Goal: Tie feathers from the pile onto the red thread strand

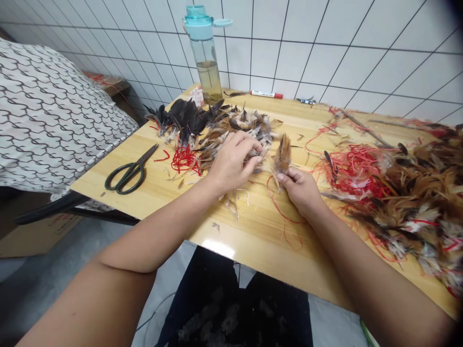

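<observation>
My right hand (298, 188) pinches a small bunch of brown feathers (283, 153) between thumb and fingers, its tips pointing away from me. Over a loose pile of brown and grey feathers (210, 144) lies my left hand (235, 159), fingers bent and the thumb apart from them. Some of the pile is hidden beneath that hand. A red thread (277, 200) runs across the table close to my right hand. Left of the pile are black feathers (188, 118) and a tangle of red thread (184, 160).
Dark-handled scissors (130, 173) lie at the table's left. A water bottle (206, 62) stands by the tiled wall, near a red-and-white marker (266, 94). On the right are a red thread heap (358, 168) and a big mound of tied feather bunches (415, 202). Patterned cloth (54, 111) hangs at left.
</observation>
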The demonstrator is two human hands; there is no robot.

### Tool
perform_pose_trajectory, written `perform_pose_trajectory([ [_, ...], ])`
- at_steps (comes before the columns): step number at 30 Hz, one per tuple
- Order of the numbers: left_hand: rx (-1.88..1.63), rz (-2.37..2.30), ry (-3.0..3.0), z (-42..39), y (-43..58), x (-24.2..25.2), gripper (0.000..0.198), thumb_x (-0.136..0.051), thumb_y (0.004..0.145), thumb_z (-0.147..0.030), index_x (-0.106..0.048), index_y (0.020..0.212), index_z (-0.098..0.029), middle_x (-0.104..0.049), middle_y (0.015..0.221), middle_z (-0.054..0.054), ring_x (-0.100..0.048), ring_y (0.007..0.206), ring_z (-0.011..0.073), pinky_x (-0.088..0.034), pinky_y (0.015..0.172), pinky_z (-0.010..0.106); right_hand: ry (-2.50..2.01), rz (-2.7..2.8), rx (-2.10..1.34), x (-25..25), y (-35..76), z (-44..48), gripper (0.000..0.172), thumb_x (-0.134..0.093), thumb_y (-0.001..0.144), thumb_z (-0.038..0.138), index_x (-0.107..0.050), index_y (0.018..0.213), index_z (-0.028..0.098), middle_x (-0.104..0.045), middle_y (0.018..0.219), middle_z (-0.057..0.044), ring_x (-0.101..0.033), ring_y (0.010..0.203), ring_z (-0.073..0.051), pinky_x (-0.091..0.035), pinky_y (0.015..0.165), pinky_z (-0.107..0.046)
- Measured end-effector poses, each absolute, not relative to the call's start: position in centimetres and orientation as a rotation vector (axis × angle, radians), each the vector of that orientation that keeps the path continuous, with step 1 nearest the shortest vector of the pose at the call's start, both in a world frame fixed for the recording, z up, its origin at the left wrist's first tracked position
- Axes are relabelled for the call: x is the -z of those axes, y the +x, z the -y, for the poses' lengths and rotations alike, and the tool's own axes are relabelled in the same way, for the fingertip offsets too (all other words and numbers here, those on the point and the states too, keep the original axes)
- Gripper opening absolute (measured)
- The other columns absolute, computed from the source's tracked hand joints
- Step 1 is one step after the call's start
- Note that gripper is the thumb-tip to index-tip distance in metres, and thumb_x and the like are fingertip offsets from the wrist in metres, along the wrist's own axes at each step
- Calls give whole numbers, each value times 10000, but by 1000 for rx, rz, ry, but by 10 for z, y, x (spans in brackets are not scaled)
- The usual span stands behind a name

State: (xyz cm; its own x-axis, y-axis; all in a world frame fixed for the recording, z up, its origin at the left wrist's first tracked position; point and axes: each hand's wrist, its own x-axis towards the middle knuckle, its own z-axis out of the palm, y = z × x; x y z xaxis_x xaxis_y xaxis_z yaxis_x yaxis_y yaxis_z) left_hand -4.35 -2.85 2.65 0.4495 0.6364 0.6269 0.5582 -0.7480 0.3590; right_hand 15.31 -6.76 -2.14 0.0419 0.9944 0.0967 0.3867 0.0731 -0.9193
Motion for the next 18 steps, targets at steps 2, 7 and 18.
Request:
perform_pose_trajectory([
  [2,-1143,-1068,2524,32,-41,-27,76,-573,834,-217,-611,844,-151,-612,900,64,-546,897,181,-429,850,326,-1417,1373,-893,24,154,67,208,-566,740,337,-503,598,198,-458,579,31,-418,595,-123,-345,592,-265],
  [7,-806,-986,2281,45,-21,-21,162,-666,775,-304,-624,808,-151,-611,796,17,-539,704,116,-423,680,244,-1354,1262,-919,22,151,68,177,-569,728,351,-547,647,194,-503,617,21,-431,615,-129,-363,596,-267],
  [18,-737,-1104,2022,40,-9,-9,149,-620,785,-294,-629,758,-148,-629,681,-6,-525,610,93,-379,586,219,-1467,1370,-706,16,146,71,230,-536,740,303,-438,558,203,-392,567,38,-364,573,-118,-306,560,-262],
])
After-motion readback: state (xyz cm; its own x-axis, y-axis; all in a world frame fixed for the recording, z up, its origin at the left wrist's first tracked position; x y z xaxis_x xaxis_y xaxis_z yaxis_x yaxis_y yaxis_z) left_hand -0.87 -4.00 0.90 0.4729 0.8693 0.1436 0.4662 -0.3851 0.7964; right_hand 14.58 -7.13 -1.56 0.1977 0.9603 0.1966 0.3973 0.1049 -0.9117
